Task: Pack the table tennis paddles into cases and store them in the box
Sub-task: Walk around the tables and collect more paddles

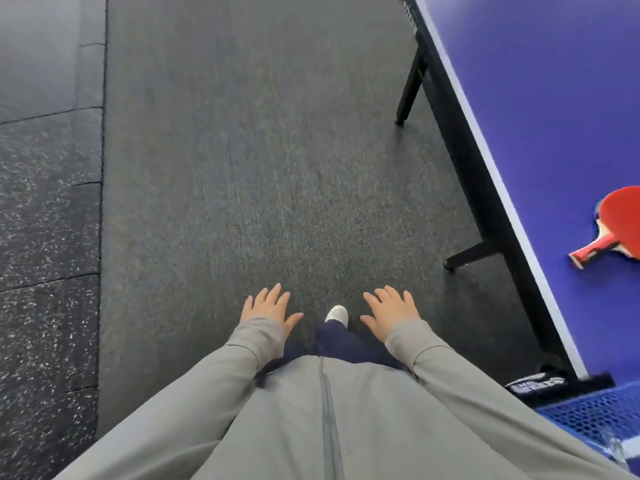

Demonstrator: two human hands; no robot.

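Light grey jacket [277, 427], smooth fabric, darker grey zipper [327, 407] down centre front. Long sleeves, same grey: left sleeve [225, 368], right sleeve [446, 365], each with seamed cuff covering wrist up to left hand [268, 308], right hand [391, 313]. Dark navy trousers [346, 344] below hem. One white shoe [336, 313] visible, toe rounded.

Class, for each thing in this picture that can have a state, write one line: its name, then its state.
Left hand: open, fingers spread, holding nothing.
Right hand: open, fingers spread, holding nothing.
Paddle: lying on the table, red face up, not in a case.
Table: standing, legs down on the floor.
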